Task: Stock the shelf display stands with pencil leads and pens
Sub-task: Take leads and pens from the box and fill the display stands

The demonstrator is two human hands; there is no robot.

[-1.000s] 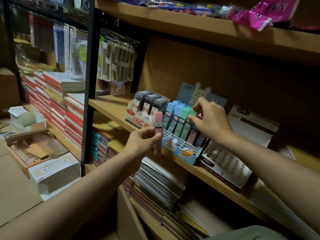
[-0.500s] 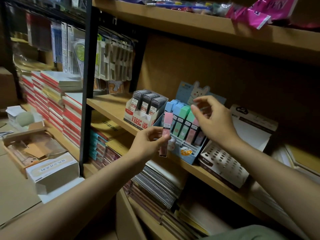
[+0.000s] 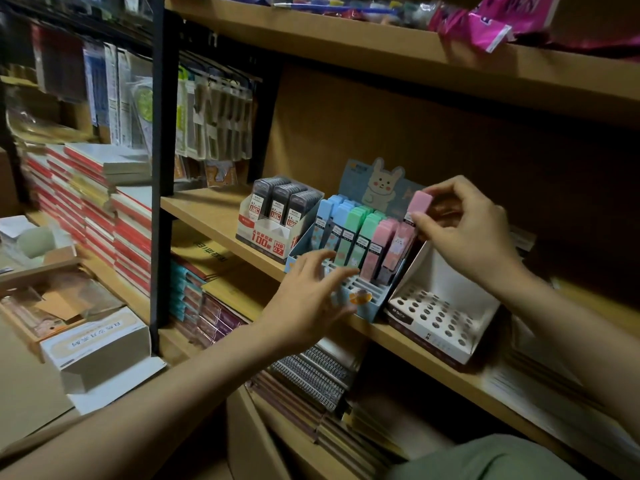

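While my right hand (image 3: 464,230) pinches pink lead case (image 3: 407,233) at blue stand (image 3: 363,299) rightmost column, left hand (image 3: 311,299) hovers spread, empty, at stand front; front slots free; white holed stand (image 3: 440,323) touching right.

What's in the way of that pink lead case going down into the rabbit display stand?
Nothing visible blocks it. The right hand pinches the pink lead case at the stand's right end, beside the other pink cases. The left hand hovers, fingers spread, before the blue display stand, off that column.
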